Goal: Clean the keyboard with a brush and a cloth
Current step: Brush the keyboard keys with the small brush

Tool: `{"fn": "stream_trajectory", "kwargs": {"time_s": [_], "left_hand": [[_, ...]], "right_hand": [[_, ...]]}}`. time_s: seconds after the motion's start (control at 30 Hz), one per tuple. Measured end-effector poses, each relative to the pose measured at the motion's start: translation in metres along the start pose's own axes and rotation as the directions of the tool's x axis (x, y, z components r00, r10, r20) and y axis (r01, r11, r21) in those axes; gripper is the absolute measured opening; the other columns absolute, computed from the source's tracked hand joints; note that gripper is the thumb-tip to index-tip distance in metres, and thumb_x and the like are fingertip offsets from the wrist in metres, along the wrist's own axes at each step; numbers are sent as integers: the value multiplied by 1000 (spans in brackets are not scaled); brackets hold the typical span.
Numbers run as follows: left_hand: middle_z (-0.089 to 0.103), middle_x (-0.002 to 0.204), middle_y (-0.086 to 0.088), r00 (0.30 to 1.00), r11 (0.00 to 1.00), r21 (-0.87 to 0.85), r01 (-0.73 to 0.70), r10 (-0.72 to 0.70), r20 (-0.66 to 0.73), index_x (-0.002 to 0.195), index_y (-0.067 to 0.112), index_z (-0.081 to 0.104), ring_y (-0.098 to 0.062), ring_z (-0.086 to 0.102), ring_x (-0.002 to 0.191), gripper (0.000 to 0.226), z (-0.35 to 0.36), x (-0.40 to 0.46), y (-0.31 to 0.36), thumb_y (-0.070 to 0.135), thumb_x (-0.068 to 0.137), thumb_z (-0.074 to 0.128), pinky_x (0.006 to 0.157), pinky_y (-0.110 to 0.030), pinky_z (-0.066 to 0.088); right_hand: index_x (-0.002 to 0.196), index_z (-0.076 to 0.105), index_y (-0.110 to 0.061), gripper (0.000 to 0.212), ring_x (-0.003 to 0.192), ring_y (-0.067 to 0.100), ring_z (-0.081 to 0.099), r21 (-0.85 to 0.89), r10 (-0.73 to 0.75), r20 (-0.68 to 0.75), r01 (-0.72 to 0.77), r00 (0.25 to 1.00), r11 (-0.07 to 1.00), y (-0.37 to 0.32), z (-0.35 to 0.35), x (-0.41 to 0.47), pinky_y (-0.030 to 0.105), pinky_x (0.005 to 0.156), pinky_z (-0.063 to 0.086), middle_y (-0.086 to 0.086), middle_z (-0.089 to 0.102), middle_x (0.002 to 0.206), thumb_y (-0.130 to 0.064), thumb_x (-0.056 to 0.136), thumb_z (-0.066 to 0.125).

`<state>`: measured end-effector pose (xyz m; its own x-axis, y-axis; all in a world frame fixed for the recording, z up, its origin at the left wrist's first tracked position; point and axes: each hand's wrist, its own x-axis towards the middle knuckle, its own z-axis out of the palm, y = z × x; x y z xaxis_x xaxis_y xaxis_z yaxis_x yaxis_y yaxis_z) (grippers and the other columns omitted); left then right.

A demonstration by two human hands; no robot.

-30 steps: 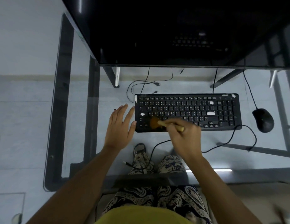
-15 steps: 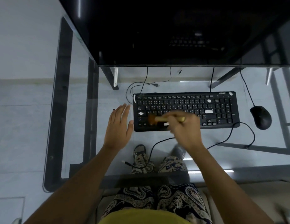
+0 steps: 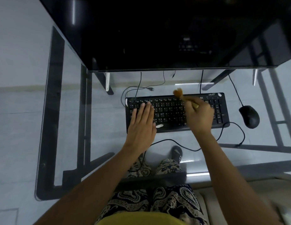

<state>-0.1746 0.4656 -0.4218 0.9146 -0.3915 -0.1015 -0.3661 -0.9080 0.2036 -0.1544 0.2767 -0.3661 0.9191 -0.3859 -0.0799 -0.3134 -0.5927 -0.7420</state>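
The right hand [image 3: 199, 117] has its fingers curled round the handle of a small brush [image 3: 183, 98], pinching it near the middle; the yellowish end of the handle sticks out past the knuckles. Beyond those fingers the brown bristle tuft points up and away, sitting right at the far edge of the keyboard [image 3: 174, 113] — whether the bristles touch the top row of keys cannot be told, as the tuft is blurred.

The left hand [image 3: 142, 125] lies flat, its fingers straight and pressed close together, the thumb a little apart. Its fingertips rest on the upper left keys and its palm covers the keyboard's left end, holding nothing. Just beside the thumb, on the near strip of the keyboard, is a small white patch [image 3: 159, 126].

Between the two hands the middle keys are bare. To the right of the brush hand, past the keyboard's number pad, a black mouse [image 3: 249, 116] sits apart on the glass desk [image 3: 101, 120]. A black cable [image 3: 172, 142] loops across the glass just below both wrists. Ahead of the bristles rises a dark monitor [image 3: 157, 33]. No cloth shows anywhere — only patterned trousers [image 3: 157, 202] under the glass, nearer than the forearms.
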Motion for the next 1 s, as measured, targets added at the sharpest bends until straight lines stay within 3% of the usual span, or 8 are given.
{"fn": "stream_trajectory", "kwargs": {"time_s": [0.1, 0.23, 0.4, 0.53, 0.6, 0.67, 0.83, 1.0], "left_hand": [[23, 157, -14, 1000, 1000, 28, -7, 6, 26, 146, 2, 29, -28, 18, 146, 61, 0, 7, 2, 30, 92, 22, 119, -47, 15], [17, 159, -13, 998, 999, 25, -33, 32, 60, 149, 4, 21, -26, 10, 148, 66, -2, 13, 4, 32, 90, 12, 120, -46, 7], [16, 159, -14, 997, 999, -24, -41, 43, 60, 149, 3, 17, -27, 9, 148, 69, -3, 18, 14, 34, 88, 10, 120, -45, 6], [14, 159, -14, 996, 998, -51, -40, 44, 74, 150, 3, 17, -27, 9, 148, 63, -3, 23, 18, 31, 95, 31, 120, -46, 7], [13, 159, -14, 995, 998, -55, -41, 45, 85, 150, 3, 17, -27, 8, 148, 62, -3, 25, 19, 29, 96, 36, 121, -45, 6], [17, 158, -14, 996, 999, -36, -41, 43, 74, 149, 2, 21, -27, 11, 147, 60, -3, 28, 20, 30, 95, 26, 120, -45, 7], [20, 157, -15, 997, 998, -46, -34, 37, 70, 148, 2, 24, -27, 15, 147, 63, -2, 29, 22, 32, 93, 12, 120, -45, 11], [25, 155, -16, 999, 997, -79, -12, 16, 45, 146, 1, 30, -27, 19, 145, 61, 0, 28, 21, 29, 93, 17, 119, -47, 16]], "right_hand": [[92, 75, -19, 20, 51, 17, 60, -2, -33, 106, 33, 994, 999, -3, -2, -3, 27, 48, 48, -1, 66, 62, -19, 86, 57], [94, 76, -19, 22, 51, 20, 60, -30, -50, 86, 53, 995, 998, -1, -15, -7, 26, 48, 48, 3, 68, 63, -21, 86, 55], [71, 74, -27, 24, 51, 13, 57, -298, -43, 402, 176, 915, 938, 6, -32, -28, 22, 50, 41, -4, 64, 55, -38, 77, 53], [86, 74, -25, 25, 51, 12, 57, -175, -190, 257, 239, 947, 955, 8, -37, -42, 23, 50, 46, -6, 68, 68, -27, 83, 49], [76, 71, -24, 25, 49, 15, 56, -234, -139, 284, 210, 949, 949, 12, -35, -43, 24, 49, 47, -3, 67, 63, -33, 80, 48], [63, 66, -20, 30, 48, 18, 55, -287, -39, 326, 138, 945, 948, 16, -35, -43, 24, 47, 43, 0, 63, 55, -39, 74, 46], [102, 73, -22, 29, 62, 1, 60, -105, -209, 228, 237, 951, 966, 17, -38, -43, 18, 59, 49, -7, 73, 88, -23, 86, 49], [79, 73, -23, 29, 48, 18, 56, -214, -98, 217, 146, 971, 966, 22, -39, -39, 24, 48, 43, -2, 67, 58, -34, 77, 46]]}}
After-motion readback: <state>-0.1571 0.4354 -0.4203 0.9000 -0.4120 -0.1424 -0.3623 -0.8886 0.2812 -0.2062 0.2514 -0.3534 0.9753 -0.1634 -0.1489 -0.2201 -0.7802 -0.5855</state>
